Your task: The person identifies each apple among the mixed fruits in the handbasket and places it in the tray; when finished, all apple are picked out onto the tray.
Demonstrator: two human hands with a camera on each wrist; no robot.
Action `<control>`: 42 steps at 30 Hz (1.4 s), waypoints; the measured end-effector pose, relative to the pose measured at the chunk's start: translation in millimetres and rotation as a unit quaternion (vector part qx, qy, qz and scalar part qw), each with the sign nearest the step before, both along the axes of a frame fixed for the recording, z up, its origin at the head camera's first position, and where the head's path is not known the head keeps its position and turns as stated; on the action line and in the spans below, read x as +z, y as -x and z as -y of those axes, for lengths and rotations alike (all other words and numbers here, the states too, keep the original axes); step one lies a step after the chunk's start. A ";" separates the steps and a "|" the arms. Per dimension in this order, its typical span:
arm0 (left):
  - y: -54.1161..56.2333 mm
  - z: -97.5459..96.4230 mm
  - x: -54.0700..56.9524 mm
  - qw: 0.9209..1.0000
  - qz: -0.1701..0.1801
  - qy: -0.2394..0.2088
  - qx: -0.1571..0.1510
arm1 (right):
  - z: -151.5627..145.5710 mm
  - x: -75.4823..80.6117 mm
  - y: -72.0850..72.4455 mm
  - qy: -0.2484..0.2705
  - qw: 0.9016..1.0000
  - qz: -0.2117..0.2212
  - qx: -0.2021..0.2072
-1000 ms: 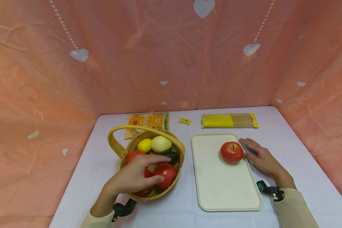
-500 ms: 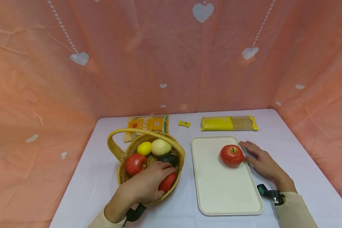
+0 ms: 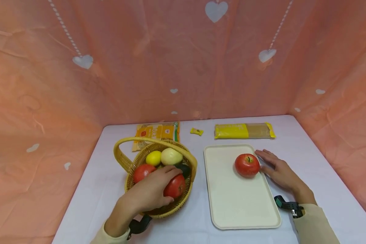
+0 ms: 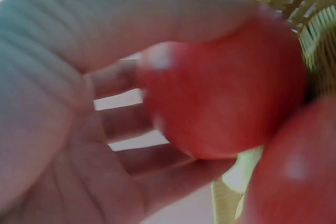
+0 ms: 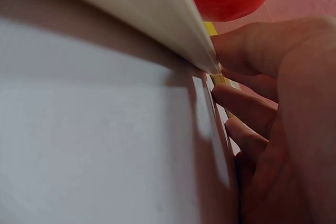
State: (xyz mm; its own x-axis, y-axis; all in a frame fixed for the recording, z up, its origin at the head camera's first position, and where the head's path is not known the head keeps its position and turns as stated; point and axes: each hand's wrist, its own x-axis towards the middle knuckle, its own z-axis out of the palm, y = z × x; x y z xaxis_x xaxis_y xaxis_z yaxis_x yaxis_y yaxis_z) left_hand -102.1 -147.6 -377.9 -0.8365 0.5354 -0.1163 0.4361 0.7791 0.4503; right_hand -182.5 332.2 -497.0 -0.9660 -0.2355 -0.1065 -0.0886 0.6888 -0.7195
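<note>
In the head view a wicker basket (image 3: pixel 126 166) with an arched handle stands left of centre. My left hand (image 3: pixel 149 191) reaches into it and grips a red apple (image 3: pixel 175 185); the left wrist view has the thumb and fingers round this apple (image 4: pixel 226 87). Another red apple (image 4: pixel 299 177) sits close beside it. The basket also holds a yellow lemon (image 3: pixel 154 158), a pale green round fruit (image 3: pixel 171 156) and a dark green avocado-like fruit (image 3: pixel 184 170). My right hand (image 3: pixel 282 173) touches the right rim of a cream tray (image 3: pixel 235 203), which bears one red apple (image 3: pixel 247 165).
Behind the basket lies an orange food packet (image 3: pixel 158 131). A small yellow wrapped candy (image 3: pixel 196 131) and a long yellow noodle packet (image 3: pixel 244 131) lie along the back of the white table. A pink curtain (image 3: pixel 183 61) encloses the back and sides.
My left hand has come down from above the basket, closed round the front red apple and raised it slightly, tilting it. The right hand stays at the tray's rim.
</note>
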 end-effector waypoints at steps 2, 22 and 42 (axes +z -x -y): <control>1.9 6.5 3.1 1.000 -0.012 -0.023 0.013 | 0.1 0.6 0.7 0.001 1.000 0.000 0.000; 2.2 29.0 16.4 0.969 -0.071 -0.238 0.008 | 0.3 -1.3 1.8 0.002 1.000 0.002 -0.007; -0.6 -24.1 -0.7 0.912 0.089 -0.379 -0.130 | -1.3 -0.8 3.1 0.003 1.000 0.001 -0.002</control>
State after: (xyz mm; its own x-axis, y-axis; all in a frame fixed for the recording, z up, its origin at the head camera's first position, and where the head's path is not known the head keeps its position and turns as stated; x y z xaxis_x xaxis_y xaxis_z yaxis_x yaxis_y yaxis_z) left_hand -101.5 -123.5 -378.7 -0.6743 0.6956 0.2479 0.4291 0.0960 0.8981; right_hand -185.6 333.5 -497.7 -0.9667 -0.2327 -0.1065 -0.0852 0.6849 -0.7237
